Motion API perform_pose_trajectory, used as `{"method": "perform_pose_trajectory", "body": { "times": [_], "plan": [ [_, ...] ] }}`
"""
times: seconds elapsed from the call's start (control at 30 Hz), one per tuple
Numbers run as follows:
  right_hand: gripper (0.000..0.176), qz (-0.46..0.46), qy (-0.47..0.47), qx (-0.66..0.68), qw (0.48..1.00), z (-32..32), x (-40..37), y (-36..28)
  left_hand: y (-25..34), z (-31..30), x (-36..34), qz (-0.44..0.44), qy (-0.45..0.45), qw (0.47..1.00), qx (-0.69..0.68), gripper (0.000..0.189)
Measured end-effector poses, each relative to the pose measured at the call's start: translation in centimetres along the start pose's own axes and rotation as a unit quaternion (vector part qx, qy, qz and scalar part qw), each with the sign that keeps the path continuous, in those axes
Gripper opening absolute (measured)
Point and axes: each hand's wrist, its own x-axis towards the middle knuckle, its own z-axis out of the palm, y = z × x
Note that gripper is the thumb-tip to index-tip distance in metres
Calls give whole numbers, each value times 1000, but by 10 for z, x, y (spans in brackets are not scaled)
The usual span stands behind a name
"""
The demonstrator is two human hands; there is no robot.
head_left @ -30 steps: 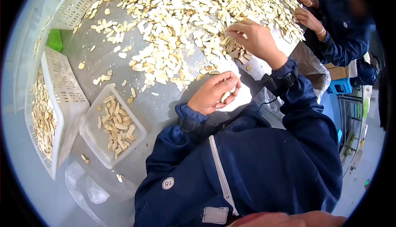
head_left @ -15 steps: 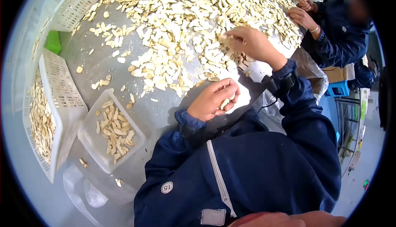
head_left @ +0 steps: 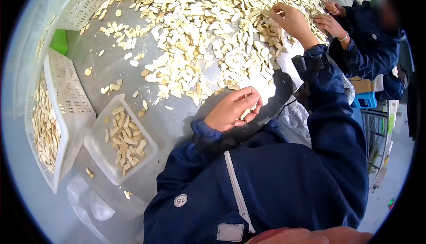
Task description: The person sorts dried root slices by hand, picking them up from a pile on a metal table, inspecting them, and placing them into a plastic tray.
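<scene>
The tabletop (head_left: 115, 73) fills most of my view, grey and bare at its near-left part. Across its far half spreads the pile (head_left: 199, 44) of pale, elongated slices, lying flat with their long axes pointing every way. At the left edge a white basket (head_left: 66, 89) stands tipped on its side with more of them inside. Just beside it sits a clear tub (head_left: 91, 137); the pieces in it mostly lie lengthwise, near to far. A clear bag (head_left: 95, 204) hangs below the tub.

A co-worker's hands (head_left: 330, 22) work the far right edge of the pile, just beside my right hand (head_left: 293, 20). That hand reaches out over the pile, its grip narrowed to a thumb-and-forefinger pinch among the pieces; I cannot tell whether anything is caught in it.

My left hand (head_left: 233, 109) rests at the pile's near edge, palm turned in, its grip curled almost closed around a few slices (head_left: 245, 112). Only their pale ends show between the fingers, so I cannot tell their direction.
</scene>
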Motion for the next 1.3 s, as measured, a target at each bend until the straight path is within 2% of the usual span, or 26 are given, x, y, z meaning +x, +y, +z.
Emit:
{"method": "perform_pose_trajectory", "body": {
  "times": [0.07,0.17,0.3,0.4,0.53,0.7,0.83,0.87,0.97,1.1,1.13,1.17,1.2,1.23,1.3],
  "plan": [
    [35,-52,25,28,998,7,4,0,0,1,1,-2,-1,1000,-4,21],
    [33,-66,9,1,998,14,14,-22,-2,1,2,-2,1,1000,-4,21],
    [26,-45,-26,-85,995,31,22,-34,-5,-3,2,-3,-3,1000,-4,21],
    [23,-63,-16,-76,995,27,19,-39,-4,-3,2,3,-5,1000,-2,21],
    [28,-37,-41,-51,997,26,19,-31,-8,-4,3,10,-5,1000,4,22],
    [31,-63,-47,-24,997,37,24,-24,-8,-4,5,17,-9,1000,-5,20],
    [27,-93,-56,-88,990,40,30,-27,-13,-6,7,45,-8,999,21,20],
    [29,-58,-85,-92,990,34,30,-36,-13,-6,7,42,-5,999,29,20],
    [26,-129,-63,-34,989,31,31,-32,-20,-10,14,44,-9,999,13,23],
    [23,-120,-90,-19,989,4,9,-124,-21,-10,18,33,6,999,20,23],
    [24,-136,-117,35,983,5,4,-146,-22,-10,19,36,6,999,23,23],
    [21,-116,-176,28,977,-2,-5,-187,-22,-11,21,38,5,999,27,23],
    [18,-142,-206,152,956,7,-15,-212,-23,-11,21,38,4,999,31,23],
    [17,-161,-277,210,924,7,-25,-240,-21,-9,18,50,15,997,50,21],
    [38,-211,-331,394,831,11,-49,-282,-28,-15,23,61,-14,998,12,19]
  ]
}}
